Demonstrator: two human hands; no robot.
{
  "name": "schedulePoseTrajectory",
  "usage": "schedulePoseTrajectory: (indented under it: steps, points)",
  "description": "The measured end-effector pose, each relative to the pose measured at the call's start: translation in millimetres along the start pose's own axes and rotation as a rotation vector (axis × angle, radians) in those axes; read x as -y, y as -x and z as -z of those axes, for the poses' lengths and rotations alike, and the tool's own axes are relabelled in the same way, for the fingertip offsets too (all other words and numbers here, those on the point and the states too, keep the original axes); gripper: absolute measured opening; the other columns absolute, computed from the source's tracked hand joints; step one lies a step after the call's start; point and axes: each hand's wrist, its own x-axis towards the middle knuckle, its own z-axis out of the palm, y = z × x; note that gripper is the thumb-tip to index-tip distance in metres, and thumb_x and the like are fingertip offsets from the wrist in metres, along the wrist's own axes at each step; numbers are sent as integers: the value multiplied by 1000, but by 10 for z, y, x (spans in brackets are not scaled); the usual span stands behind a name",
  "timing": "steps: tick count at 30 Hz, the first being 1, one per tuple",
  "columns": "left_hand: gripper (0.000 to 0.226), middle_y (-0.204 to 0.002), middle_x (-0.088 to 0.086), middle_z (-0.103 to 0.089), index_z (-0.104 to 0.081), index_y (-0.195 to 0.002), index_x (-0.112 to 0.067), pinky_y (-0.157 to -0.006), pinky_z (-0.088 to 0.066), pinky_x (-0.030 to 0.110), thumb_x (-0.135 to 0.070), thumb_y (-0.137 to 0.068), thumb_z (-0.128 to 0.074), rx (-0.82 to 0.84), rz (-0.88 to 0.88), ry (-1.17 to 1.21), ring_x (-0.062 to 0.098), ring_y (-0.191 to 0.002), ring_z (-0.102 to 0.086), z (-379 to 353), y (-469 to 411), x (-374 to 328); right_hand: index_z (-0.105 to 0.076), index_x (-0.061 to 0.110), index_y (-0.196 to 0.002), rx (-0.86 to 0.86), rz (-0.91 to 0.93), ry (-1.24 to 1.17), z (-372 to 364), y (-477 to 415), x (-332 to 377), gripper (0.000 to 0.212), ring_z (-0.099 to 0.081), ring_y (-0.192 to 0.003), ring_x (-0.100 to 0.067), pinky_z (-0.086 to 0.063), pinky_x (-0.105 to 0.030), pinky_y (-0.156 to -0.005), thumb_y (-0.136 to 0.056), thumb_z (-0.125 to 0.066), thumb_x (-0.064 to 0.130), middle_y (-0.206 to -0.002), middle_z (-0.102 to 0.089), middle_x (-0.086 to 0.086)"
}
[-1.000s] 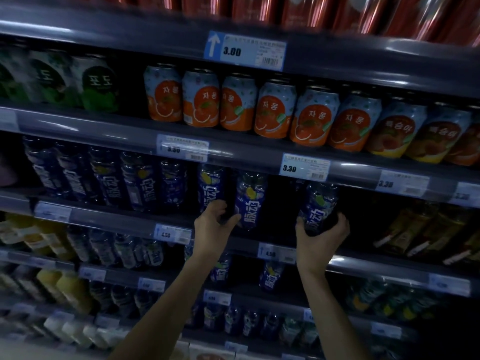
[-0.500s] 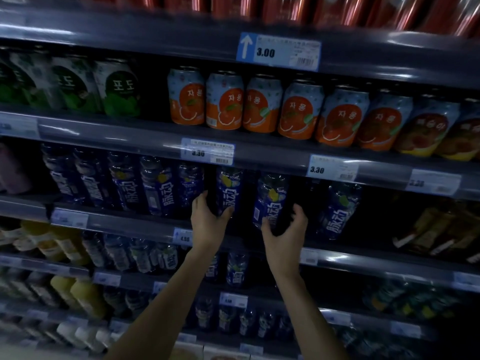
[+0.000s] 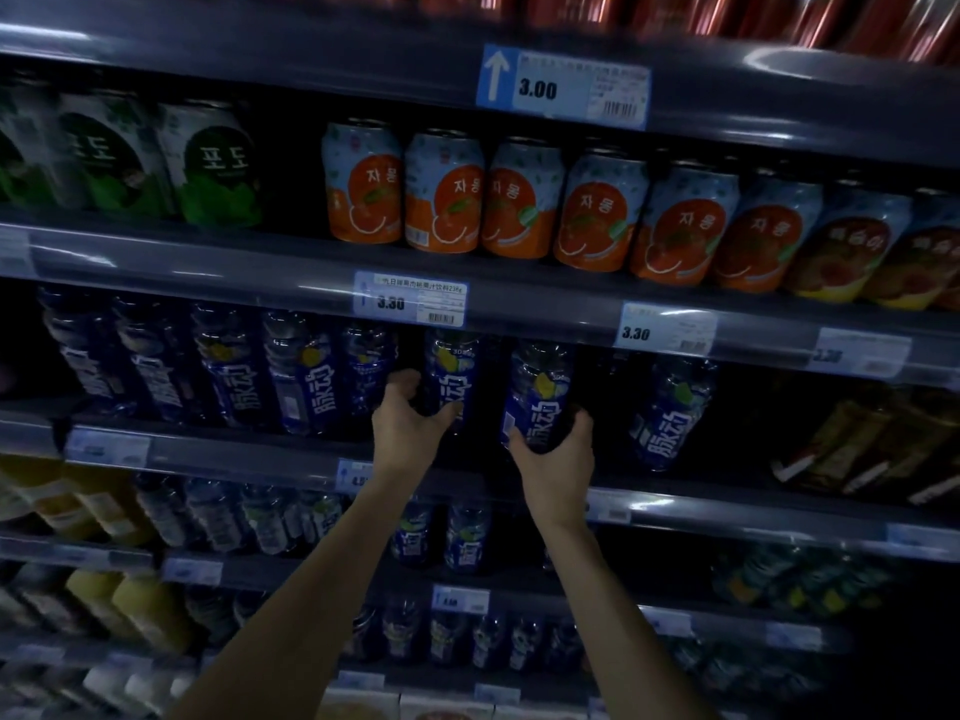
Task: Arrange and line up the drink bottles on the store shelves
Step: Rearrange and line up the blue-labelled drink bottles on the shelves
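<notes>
A row of dark blue drink bottles stands on the middle shelf (image 3: 260,457). My left hand (image 3: 410,428) wraps the base of one blue bottle (image 3: 451,376), thumb on its right side. My right hand (image 3: 558,457) grips the lower part of the neighbouring blue bottle (image 3: 540,394). Another blue bottle (image 3: 672,407) stands alone further right, with a dark gap between it and the held one. Several more blue bottles (image 3: 234,366) line up to the left, close together.
The shelf above carries orange cans (image 3: 444,192) and green cans (image 3: 208,163), with price tags (image 3: 410,298) on its rail. Yellow bottles (image 3: 78,501) and small blue bottles (image 3: 465,537) fill lower shelves. Brown packets (image 3: 872,449) lie at the right.
My right hand left the far right blue bottle, moved left and took hold of the bottle beside my left hand. The view shifted left.
</notes>
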Motion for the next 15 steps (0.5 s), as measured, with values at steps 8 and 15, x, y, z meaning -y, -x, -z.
schedulePoseTrajectory:
  steps: [8, 15]
  points:
    - [86, -131, 8, -56, -39, -141, -16, -88, -48, 31, -42, -69, -80, 46, 25, -30, 18, -118, -53, -1, -42, 13, -37, 17, -134, 16, -22, 7, 58, -39, 11, 76, -58, -96, -3, -41, -1, -74, -74, -81, 34, -110, -55, 9]
    - [79, -130, 4, -57, -48, -134, -13, -90, -48, 30, -42, -68, -81, 54, -16, -18, 16, -116, -53, -74, 104, -2, -38, 14, -131, 5, -11, 47, 173, -94, -37, 74, -54, -114, -20, -49, -36, -96, -74, -80, 36, -123, -56, -5]
